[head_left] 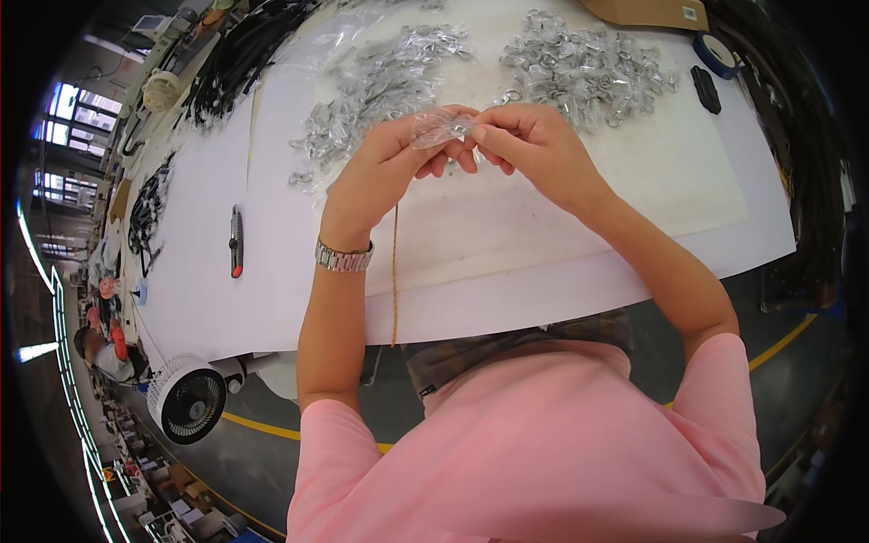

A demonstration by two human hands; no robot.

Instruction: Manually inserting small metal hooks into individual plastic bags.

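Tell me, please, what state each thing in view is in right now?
Left hand: pinching the clear bag.
Right hand: pinching the same bag.
Clear bag: crumpled, held above the table.
Left ring pile: loose, spread out.
Right ring pile: loose, heaped.
Fan: upright; running or not, cannot tell.
Tape roll: lying flat.

A white table (543,299) carries two heaps of bagged metal rings — one left (380,81), one right (588,68). Also on it: a black-and-red tool (236,242), blue tape roll (718,54), small black piece (706,89) — and cardboard (647,13) at the far edge.
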